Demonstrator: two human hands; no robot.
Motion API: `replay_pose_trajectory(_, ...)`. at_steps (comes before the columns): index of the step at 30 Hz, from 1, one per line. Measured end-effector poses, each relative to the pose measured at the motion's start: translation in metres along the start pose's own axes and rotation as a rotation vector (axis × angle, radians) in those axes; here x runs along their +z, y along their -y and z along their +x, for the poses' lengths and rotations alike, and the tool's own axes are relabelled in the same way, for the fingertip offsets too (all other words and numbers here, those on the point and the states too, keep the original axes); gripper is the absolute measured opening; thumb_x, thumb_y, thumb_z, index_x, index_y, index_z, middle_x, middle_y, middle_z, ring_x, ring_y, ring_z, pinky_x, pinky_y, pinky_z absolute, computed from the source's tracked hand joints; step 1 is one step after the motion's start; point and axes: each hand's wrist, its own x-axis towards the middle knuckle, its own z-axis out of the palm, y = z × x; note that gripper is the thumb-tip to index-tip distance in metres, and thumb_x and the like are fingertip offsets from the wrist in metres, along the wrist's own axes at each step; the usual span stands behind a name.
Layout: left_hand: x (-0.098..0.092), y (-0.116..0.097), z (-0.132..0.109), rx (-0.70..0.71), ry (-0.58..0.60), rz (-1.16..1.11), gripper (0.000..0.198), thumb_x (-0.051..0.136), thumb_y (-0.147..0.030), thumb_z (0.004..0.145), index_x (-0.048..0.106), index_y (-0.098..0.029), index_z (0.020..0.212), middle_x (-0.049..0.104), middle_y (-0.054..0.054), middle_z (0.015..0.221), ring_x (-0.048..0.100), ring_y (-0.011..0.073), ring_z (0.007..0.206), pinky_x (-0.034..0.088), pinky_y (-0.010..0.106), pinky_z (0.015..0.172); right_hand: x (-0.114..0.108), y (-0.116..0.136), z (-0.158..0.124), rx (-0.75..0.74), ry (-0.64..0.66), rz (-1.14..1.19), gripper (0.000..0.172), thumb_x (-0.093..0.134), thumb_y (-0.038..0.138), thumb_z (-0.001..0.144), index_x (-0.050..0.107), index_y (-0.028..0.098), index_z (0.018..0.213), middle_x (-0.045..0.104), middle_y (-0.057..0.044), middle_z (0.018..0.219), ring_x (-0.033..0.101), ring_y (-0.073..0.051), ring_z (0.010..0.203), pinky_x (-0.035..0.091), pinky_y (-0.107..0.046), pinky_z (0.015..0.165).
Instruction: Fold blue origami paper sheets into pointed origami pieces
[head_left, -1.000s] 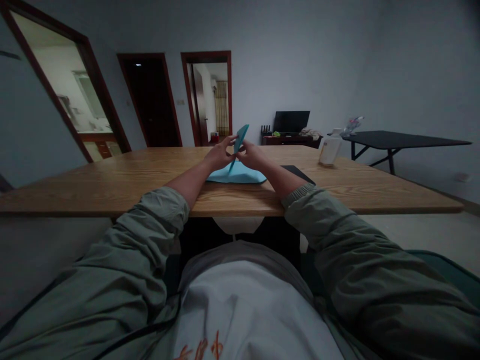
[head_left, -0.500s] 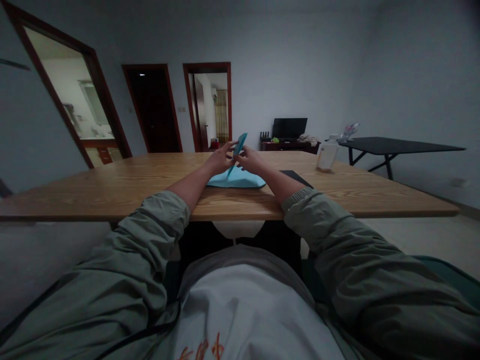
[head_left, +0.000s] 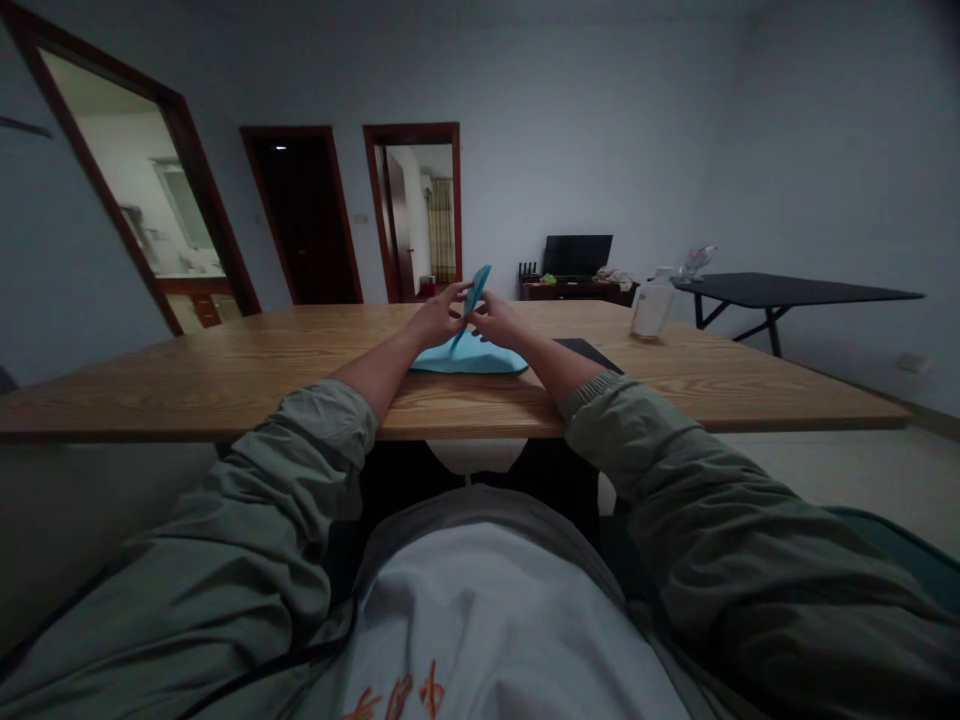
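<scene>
Above the table, my left hand (head_left: 439, 318) and my right hand (head_left: 497, 320) meet around a thin, flat blue piece (head_left: 477, 288) standing on edge and tilted. The fingers of both hands close on it from either side. Whether it is paper or cloth I cannot make out. Beneath my hands lies a light blue sheet (head_left: 480, 358), flat on the wood. I cannot tell whether the held piece joins it. A black flat object (head_left: 589, 353) rests beside the sheet, partly behind my right forearm.
The wooden table (head_left: 247, 375) spans the view. A whitish translucent bottle (head_left: 652, 306) stands on its right side. Farther back are a black folding table (head_left: 795, 289) and a dark screen (head_left: 577, 256) on a low cabinet.
The view has shifted very slightly. Both hands keep their hold on the blue piece, with hardly any movement.
</scene>
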Motion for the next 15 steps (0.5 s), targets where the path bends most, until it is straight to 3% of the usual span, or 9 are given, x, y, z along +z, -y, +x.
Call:
replay_pose_trajectory(8,-0.0031,-0.0028,0.0022,0.032,-0.009,0.008,0.069,0.067,-0.021,0.078,0.042,-0.021,0.142,0.061,0.013,0.129,0.067,0.0132,0.078,0.056,0.028,0.076,-0.0014,-0.0055,0.0061,-0.075,-0.021,-0.026,0.032,0.055,0.024,0.087,0.051,0.018,0.118,0.066,-0.007,0.095,0.063,-0.013,0.064,0.054,-0.023,0.053)
replay_pose_trajectory(15,-0.0061,-0.0015,0.0056,0.019,0.0,0.064,0.06,0.065,-0.025,0.08,0.05,-0.014,0.137,0.064,0.014,0.122,0.066,0.0187,0.093,0.055,0.03,0.083,0.0016,-0.0025,0.0044,-0.006,0.006,0.022,0.029,0.051,0.026,0.09,0.049,0.02,0.118,0.065,-0.004,0.09,0.061,-0.012,0.056,0.051,-0.023,0.045)
